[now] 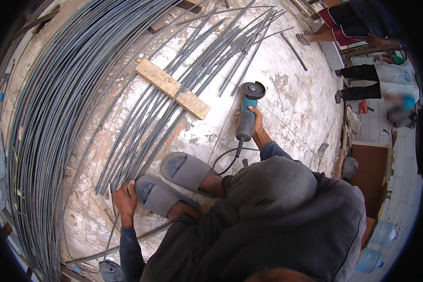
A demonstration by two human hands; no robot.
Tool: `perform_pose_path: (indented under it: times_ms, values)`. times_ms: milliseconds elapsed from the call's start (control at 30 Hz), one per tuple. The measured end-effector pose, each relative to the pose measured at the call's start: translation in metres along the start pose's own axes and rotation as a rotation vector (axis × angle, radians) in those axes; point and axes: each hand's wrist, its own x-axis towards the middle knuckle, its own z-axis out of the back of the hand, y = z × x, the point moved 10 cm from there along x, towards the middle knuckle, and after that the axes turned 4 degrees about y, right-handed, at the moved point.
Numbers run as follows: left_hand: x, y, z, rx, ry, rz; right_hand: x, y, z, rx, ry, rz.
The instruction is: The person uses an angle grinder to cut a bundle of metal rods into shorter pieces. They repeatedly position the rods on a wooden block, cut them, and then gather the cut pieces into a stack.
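My right hand is closed round the body of a teal and grey angle grinder. Its disc and black guard point away from me, and a black cord loops from its rear end. At lower left, my left hand is curled at the near ends of a bundle of cut steel rods; the undersides of its fingers are hidden. Across the bundle lies a wooden plank. Grey slides are on my feet, right beside the rod ends.
A large curved stack of long steel rods fills the left side. One short rod lies alone on the worn tiled floor. Two people stand at upper right. Large water bottles are at lower right.
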Motion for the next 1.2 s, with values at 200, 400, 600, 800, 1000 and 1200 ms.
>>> perform_pose_path:
  times_ms: [200, 400, 600, 800, 1000, 1200]
  values:
    - [0.000, -0.004, 0.001, 0.009, 0.002, -0.001, 0.000, -0.007, 0.010, 0.092, 0.052, -0.058]
    - [-0.001, -0.003, 0.004, -0.020, -0.033, -0.023, -0.030, -0.005, -0.009, -0.016, -0.012, -0.204]
    - [0.001, 0.001, 0.000, -0.036, -0.016, -0.011, -0.056, 0.013, 0.032, -0.698, -0.432, -0.008]
    - [-0.002, -0.001, 0.005, -0.180, 0.006, 0.018, -0.060, 0.032, 0.022, -1.235, -0.430, -0.138]
    - [-0.006, 0.004, 0.009, -0.154, -0.094, 0.010, -0.066, 0.031, 0.017, -1.227, -0.381, -0.180]
    - [-0.017, -0.003, 0.034, -0.067, -0.133, 0.070, -0.073, 0.028, 0.002, -1.241, -0.206, -0.422]
